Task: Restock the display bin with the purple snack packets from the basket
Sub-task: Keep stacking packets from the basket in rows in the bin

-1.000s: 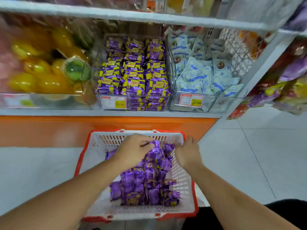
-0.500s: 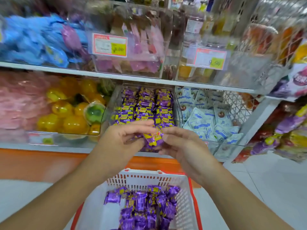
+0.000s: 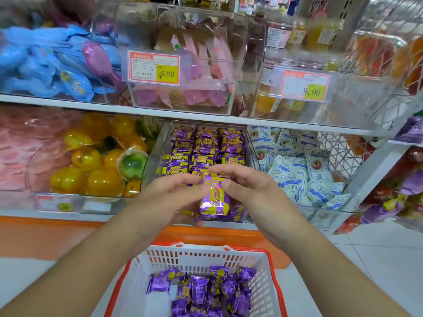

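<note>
Both hands, left hand point(image 3: 169, 197) and right hand point(image 3: 249, 191), are pinching one purple foil snack packet point(image 3: 214, 197), squaring it label-up before the clear plastic display bin point(image 3: 160, 143) at the shelf's front edge.

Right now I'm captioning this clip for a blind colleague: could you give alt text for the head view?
Two hands, left hand and right hand, hold a purple snack packet in front of a clear display bin already stacked with matching packets. Below, a red-rimmed white basket holds more of them; bins of yellow jelly cups and pale blue sachets flank the display bin.
</note>
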The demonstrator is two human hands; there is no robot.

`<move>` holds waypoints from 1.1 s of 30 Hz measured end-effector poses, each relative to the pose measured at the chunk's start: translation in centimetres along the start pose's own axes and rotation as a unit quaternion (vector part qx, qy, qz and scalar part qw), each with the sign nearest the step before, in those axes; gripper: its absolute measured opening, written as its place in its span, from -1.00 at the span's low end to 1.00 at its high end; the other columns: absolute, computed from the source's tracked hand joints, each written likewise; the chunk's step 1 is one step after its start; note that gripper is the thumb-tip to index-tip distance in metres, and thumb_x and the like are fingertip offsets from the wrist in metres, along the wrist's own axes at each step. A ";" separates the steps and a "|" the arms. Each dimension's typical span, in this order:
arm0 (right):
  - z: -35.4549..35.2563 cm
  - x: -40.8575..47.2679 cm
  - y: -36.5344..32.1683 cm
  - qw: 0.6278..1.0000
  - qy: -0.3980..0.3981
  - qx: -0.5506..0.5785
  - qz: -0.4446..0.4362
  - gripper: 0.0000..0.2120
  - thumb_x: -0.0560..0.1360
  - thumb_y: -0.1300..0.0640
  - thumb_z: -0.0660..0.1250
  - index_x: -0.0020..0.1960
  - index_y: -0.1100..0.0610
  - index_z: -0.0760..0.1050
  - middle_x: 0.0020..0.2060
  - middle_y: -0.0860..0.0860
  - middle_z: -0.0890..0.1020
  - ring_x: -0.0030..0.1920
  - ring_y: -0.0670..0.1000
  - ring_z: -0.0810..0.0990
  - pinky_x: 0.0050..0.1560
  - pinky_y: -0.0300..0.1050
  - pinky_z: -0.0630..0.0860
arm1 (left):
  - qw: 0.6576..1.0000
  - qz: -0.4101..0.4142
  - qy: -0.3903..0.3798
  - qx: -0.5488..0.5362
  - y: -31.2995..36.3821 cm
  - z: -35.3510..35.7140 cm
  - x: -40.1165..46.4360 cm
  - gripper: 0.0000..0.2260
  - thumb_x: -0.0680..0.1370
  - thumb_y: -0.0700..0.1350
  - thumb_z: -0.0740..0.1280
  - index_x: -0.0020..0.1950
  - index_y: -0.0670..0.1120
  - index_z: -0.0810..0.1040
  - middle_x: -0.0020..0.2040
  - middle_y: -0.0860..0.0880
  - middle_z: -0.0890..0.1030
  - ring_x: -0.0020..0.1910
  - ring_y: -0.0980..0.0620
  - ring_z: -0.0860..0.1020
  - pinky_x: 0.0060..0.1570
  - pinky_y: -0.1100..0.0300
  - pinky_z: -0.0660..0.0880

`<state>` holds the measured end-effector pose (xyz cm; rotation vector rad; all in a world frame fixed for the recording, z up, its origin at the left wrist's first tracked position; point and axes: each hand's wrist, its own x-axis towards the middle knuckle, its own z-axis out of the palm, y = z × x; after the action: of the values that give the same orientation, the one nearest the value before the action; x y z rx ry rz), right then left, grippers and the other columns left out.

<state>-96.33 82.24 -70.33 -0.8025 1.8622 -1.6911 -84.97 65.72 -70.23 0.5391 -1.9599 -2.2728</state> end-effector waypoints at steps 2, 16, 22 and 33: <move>0.3 0.4 0.4 0.999 0.020 -0.026 0.001 -0.76 0.57 0.04 0.41 0.23 -0.10 0.62 0.03 -0.02 0.70 0.03 0.13 0.67 0.16 0.14 0.61 | 0.999 -0.005 0.023 0.032 0.0 0.1 -0.1 -0.81 0.54 -0.14 0.48 0.13 -0.09 0.63 -0.03 -0.18 0.74 -0.04 -0.21 0.72 -0.05 -0.09 0.68; 2.0 1.9 2.4 0.887 0.105 -0.382 -0.237 -0.70 0.43 0.07 0.52 0.09 0.02 0.49 -0.01 -0.12 0.53 0.09 -0.01 0.50 0.12 -0.14 0.45 | 0.982 0.003 0.189 0.013 -0.4 -0.4 2.3 -0.68 0.48 -0.10 0.57 0.14 -0.14 0.56 -0.15 -0.09 0.75 -0.12 -0.03 0.74 -0.03 -0.09 0.69; 2.2 8.9 2.8 0.885 0.099 -0.418 -0.177 -0.68 0.48 0.05 0.51 0.15 0.00 0.47 0.05 -0.12 0.57 0.15 0.00 0.45 0.17 -0.12 0.38 | 0.829 0.204 0.299 0.427 -0.9 -5.3 4.9 -0.69 0.55 0.06 0.40 0.27 0.03 0.52 0.22 0.07 0.54 0.25 0.04 0.51 0.28 -0.07 0.49; 3.9 21.3 5.6 0.839 0.069 -0.517 -0.154 -0.77 0.54 0.06 0.44 0.18 0.04 0.55 0.08 0.03 0.66 0.26 0.17 0.45 0.24 0.05 0.44 | 0.810 0.087 0.202 0.544 -4.0 -7.4 6.6 -0.40 0.70 0.19 0.06 0.69 0.08 -0.06 0.67 0.20 -0.14 0.64 0.16 -0.10 0.57 0.09 -0.05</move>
<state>-109.07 64.72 -75.80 -1.4555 2.8830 -0.7515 -88.13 57.47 -76.31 0.7611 -2.6960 -0.6192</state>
